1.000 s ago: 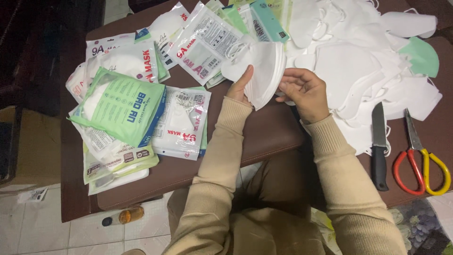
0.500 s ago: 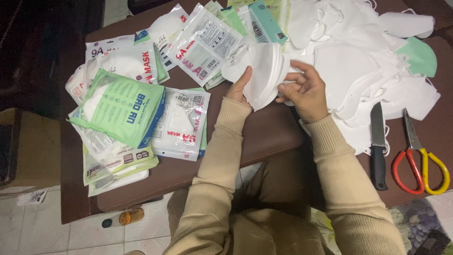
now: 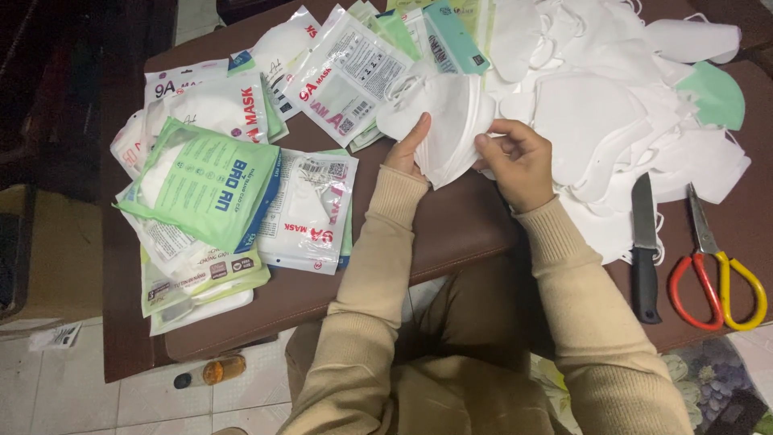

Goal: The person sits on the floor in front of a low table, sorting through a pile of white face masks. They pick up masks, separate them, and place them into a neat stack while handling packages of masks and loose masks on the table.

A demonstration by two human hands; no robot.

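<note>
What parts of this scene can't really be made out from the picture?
- Head view: the left hand has its fingers tucked behind the white masks it holds.
- Head view: the loose mask pile overlaps too much to count, and the top edge cuts it off.
- Head view: the lower packets lie under the green packet.
- Head view: the knife tip blends into the pile.

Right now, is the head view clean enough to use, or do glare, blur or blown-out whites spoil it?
Head view: sharp, no motion blur on the hands. The loose masks top right are overexposed, edges merging. Some sheen on the packets, their shapes clear. Left edge and floor fall into dark shadow. Knife and scissors read clearly.
</note>
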